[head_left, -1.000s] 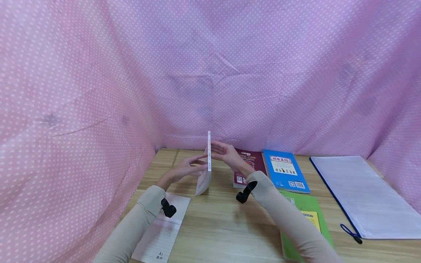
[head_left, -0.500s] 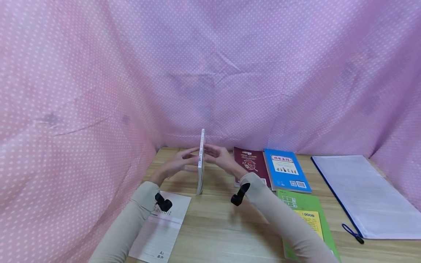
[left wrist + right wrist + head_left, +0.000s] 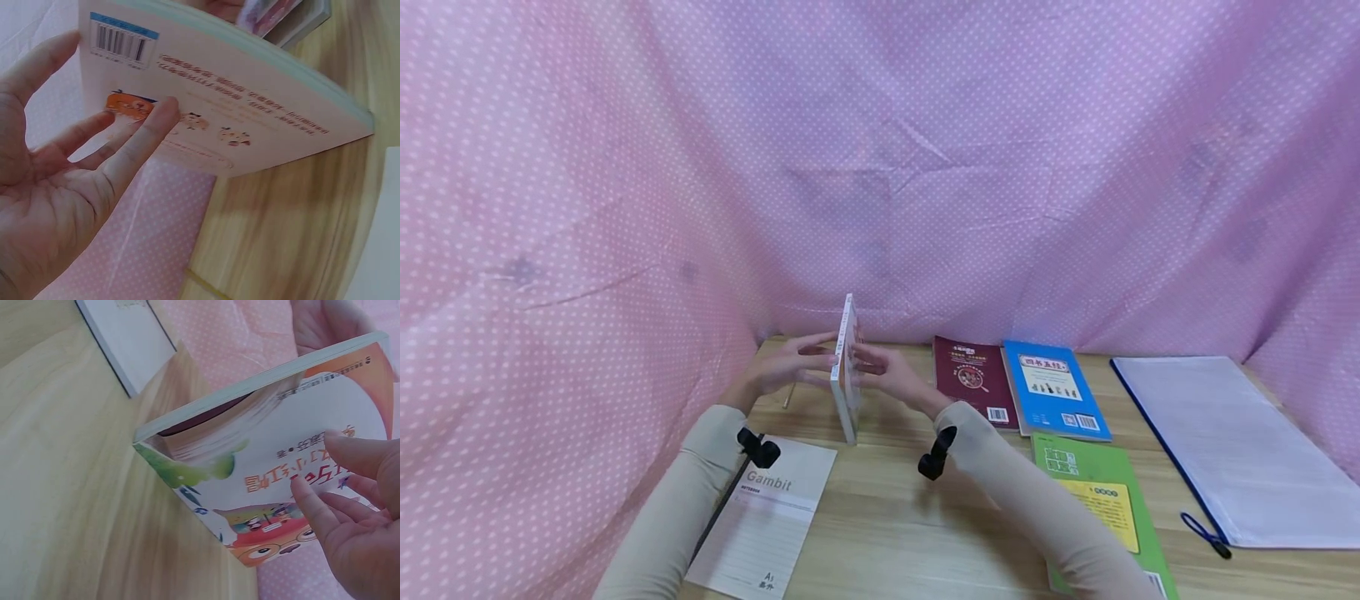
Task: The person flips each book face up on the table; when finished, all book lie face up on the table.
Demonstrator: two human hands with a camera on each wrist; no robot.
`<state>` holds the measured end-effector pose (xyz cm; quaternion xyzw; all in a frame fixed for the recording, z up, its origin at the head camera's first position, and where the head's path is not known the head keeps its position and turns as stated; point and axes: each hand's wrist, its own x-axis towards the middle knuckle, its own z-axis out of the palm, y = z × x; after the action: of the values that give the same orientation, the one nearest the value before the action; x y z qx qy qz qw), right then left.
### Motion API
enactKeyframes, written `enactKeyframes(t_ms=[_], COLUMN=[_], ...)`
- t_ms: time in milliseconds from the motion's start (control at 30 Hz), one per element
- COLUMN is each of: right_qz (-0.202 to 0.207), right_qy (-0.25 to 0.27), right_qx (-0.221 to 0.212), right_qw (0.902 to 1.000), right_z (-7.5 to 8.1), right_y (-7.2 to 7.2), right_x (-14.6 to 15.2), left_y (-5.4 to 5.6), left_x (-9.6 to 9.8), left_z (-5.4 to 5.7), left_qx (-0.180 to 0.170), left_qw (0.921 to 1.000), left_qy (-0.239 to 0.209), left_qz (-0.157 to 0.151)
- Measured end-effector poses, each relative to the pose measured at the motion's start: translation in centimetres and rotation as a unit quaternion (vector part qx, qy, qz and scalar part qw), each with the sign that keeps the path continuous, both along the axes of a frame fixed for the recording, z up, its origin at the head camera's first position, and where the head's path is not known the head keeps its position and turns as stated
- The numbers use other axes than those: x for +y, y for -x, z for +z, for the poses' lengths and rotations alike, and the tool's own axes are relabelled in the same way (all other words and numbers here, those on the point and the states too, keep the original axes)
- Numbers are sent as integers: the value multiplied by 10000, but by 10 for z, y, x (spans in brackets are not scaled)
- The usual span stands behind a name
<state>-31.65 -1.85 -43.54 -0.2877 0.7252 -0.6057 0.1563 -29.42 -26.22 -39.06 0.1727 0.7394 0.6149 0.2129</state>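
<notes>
A thin paperback book [image 3: 844,408] stands upright, spine up and slightly tilted, between my two hands over the wooden table. My left hand [image 3: 778,367] is on its left side, with extended fingertips against the pale back cover [image 3: 262,119], which bears a barcode and small cartoon figures. On the other side my right hand [image 3: 895,377] touches the white front cover [image 3: 250,444], printed with orange, green and a cartoon face. Its fingers [image 3: 315,506] are fairly straight. The book's lower edge is at the tabletop; whether it bears its weight there, I cannot tell.
A "Gambit" notebook [image 3: 775,525] lies at front left, near my left forearm. On the right lie a maroon book [image 3: 955,375], a blue book [image 3: 1052,404] and a green book [image 3: 1071,462] partly under my right forearm. A white zip pouch [image 3: 1232,450] lies farther right. Pink dotted cloth [image 3: 880,208] surrounds the table.
Both hands and the book have moved left. The book has turned and tilted slightly, so its front cover now shows in the head view. More of the notebook and maroon book is uncovered.
</notes>
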Motion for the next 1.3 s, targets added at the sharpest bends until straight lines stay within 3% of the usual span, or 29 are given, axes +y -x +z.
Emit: enactKeyframes(t_ms=[433,667,933,1300], right_qz=[353,310,373,350], right_qy=[-278,-663,-1265,-2037], right_qx=[83,98,339,1075], right_qw=[9990,9973,9907,9725], right_z=[-10,-16,-25,-33], right_y=[-4,-6,-5,-7], right_x=[-10,-11,-12,-12], left_y=[1,-1,-2,-11], left_x=[-24,-35,-47,-60], left_z=[9,9,9,7], left_qx=[5,-29,-86,-154], left_qw=[9992,9983,9980,9979], left_qy=[390,581,631,612], left_qz=[-57,-83,29,122])
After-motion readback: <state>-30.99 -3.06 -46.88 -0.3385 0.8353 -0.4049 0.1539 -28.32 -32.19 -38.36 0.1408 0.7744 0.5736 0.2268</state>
